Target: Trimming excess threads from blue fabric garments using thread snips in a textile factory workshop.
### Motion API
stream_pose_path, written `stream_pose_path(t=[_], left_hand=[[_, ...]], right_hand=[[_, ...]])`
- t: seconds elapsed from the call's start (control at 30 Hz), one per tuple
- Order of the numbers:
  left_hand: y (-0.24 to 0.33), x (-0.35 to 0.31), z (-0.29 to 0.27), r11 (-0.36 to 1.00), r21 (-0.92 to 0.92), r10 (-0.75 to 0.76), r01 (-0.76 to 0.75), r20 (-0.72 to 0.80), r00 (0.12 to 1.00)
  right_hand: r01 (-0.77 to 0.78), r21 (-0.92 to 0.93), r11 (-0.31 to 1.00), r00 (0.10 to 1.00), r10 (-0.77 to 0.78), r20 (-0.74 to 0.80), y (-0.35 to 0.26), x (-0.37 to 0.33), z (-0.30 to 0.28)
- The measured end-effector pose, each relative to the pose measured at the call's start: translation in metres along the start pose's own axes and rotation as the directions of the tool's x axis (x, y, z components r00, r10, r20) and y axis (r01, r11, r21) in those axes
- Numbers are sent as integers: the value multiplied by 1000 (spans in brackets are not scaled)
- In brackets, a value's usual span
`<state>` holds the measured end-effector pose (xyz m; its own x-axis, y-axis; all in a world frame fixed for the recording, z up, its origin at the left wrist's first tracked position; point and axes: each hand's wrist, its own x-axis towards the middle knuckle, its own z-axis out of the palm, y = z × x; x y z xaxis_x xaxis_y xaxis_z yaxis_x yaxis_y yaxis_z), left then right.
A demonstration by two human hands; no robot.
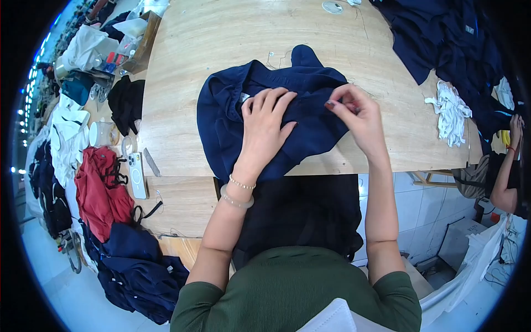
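Note:
A navy garment [310, 122] lies bunched on the wooden table in front of me, with a gathered edge at its left and a small white label near my left fingers. My left hand [264, 119] rests on it, palm down with the fingers spread. Over the garment's right side, my right hand [357, 113] is closed in a pinch, thumb against the fingers. What it pinches, if anything, is too small to make out. Loose thread lies on the table just beyond the garment.
At the right are a pile of white strips [451, 113] and dark navy cloth [442, 39]. On the left lie a phone [136, 174], a grey ruler-like strip [151, 162], a red garment [102, 191] and white cloth. Another person's arm [506, 171] shows at the far right.

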<state>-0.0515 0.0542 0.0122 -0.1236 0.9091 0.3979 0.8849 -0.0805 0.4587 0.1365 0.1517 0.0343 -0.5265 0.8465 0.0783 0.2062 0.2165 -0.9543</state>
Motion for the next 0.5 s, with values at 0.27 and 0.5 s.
stream_pose_path(t=[0.27, 0.5], left_hand=[[-24, 7, 14, 994, -109, 1, 17, 167, 986], [-24, -3, 14, 992, -120, -5, 23, 145, 989]], right_hand=[[293, -523, 800, 955, -276, 112, 30, 5, 19], [-228, 314, 922, 972, 198, 125, 24, 3, 13]])
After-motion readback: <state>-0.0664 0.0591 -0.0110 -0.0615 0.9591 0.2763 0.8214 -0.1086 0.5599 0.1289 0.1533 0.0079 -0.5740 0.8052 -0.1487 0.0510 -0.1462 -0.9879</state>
